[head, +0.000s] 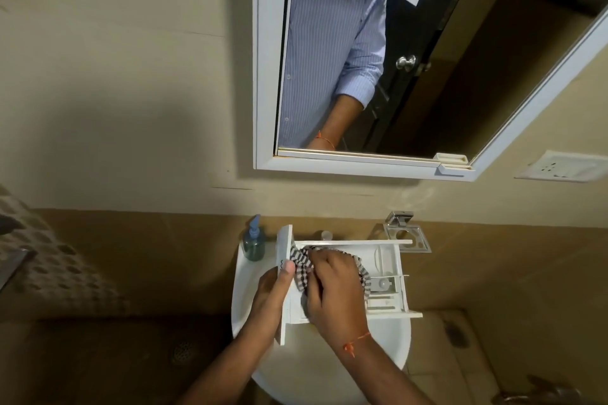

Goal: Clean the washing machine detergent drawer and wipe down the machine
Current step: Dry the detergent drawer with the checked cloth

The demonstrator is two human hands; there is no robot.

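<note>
The white detergent drawer (386,260) lies across a white wash basin (316,368), its front panel to the left. My left hand (274,293) grips that front panel, thumb on its face. My right hand (335,289) holds a black-and-white checked cloth (304,265) bunched inside the drawer's left compartment. The drawer's right compartments, with a small grey siphon part, are uncovered. The washing machine itself is out of sight.
A blue soap dispenser (254,242) stands on the basin's back left corner. A tap (326,235) sits behind the drawer. A chrome holder (406,233) and a socket plate (559,168) are on the wall; a white-framed mirror (263,76) hangs above.
</note>
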